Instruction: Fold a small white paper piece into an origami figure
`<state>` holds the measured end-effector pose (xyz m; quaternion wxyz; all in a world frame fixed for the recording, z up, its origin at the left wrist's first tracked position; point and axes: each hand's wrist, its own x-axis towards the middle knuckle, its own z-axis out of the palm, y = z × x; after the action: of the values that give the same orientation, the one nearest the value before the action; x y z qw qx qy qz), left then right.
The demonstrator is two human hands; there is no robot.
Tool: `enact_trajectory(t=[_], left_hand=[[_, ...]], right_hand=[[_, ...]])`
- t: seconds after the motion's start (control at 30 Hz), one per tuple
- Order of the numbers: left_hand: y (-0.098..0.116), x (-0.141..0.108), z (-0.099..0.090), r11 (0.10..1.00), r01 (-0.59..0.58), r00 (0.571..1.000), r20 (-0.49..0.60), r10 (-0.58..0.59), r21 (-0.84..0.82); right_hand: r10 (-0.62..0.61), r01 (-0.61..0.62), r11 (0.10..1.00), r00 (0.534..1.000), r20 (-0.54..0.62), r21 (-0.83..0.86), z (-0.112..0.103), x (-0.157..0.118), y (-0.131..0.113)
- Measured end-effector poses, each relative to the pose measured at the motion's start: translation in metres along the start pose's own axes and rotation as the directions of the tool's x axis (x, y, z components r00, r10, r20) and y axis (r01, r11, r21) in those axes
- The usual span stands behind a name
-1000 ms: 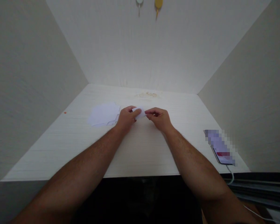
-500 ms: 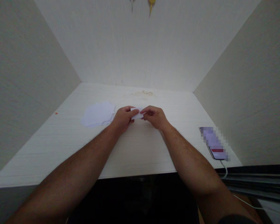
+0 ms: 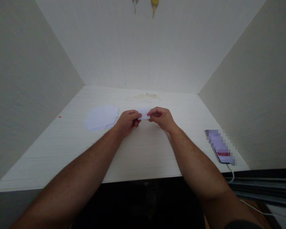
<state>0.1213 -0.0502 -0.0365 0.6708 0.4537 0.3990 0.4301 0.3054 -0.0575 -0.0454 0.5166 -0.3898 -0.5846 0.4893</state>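
A small white piece of paper (image 3: 144, 114), perhaps folded, is held between both hands just above the white table. My left hand (image 3: 130, 121) grips its left end, thumb on top and fingers curled beneath. At the right end, my right hand (image 3: 162, 118) pinches the paper between thumb and fingers. To the left of my left hand lies a loose pile of white paper sheets (image 3: 101, 117) with uneven edges, overlapping one another.
Walls enclose the white table (image 3: 143, 159) at the back and both sides. A phone (image 3: 219, 146), its screen blurred, rests at the right with a white cable (image 3: 232, 175) plugged in. A pale brown stain (image 3: 147, 95) marks the back. Two hooks (image 3: 154, 6) hang on the back wall.
My right hand has shifted slightly right and now pinches the paper's right end, so more of its face shows between the hands. The paper pile has not been disturbed.
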Motion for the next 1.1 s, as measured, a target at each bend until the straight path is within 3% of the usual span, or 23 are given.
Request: enact_trajectory(t=[0.17,0.47,0.77,1.1], left_hand=[[-0.001,0.001,0.0,1.0,-0.002,1.0,-0.006,0.002,0.005],[-0.002,0.0,-0.001,0.998,-0.045,0.998,0.037,0.043,0.051],[-0.002,0.001,0.001,0.991,-0.063,0.998,-0.005,0.064,0.115],[-0.006,0.001,-0.004,0.896,-0.149,0.988,0.022,0.155,0.418]], right_hand=[[0.026,-0.027,0.999,0.999,0.044,0.026,0.001,-0.001,-0.003],[0.0,0.001,0.999,1.0,-0.026,0.034,-0.003,0.001,-0.001],[0.011,-0.011,1.0,1.0,0.025,0.014,-0.008,0.001,-0.005],[0.016,-0.016,1.0,1.0,-0.023,-0.017,-0.009,0.003,-0.006]])
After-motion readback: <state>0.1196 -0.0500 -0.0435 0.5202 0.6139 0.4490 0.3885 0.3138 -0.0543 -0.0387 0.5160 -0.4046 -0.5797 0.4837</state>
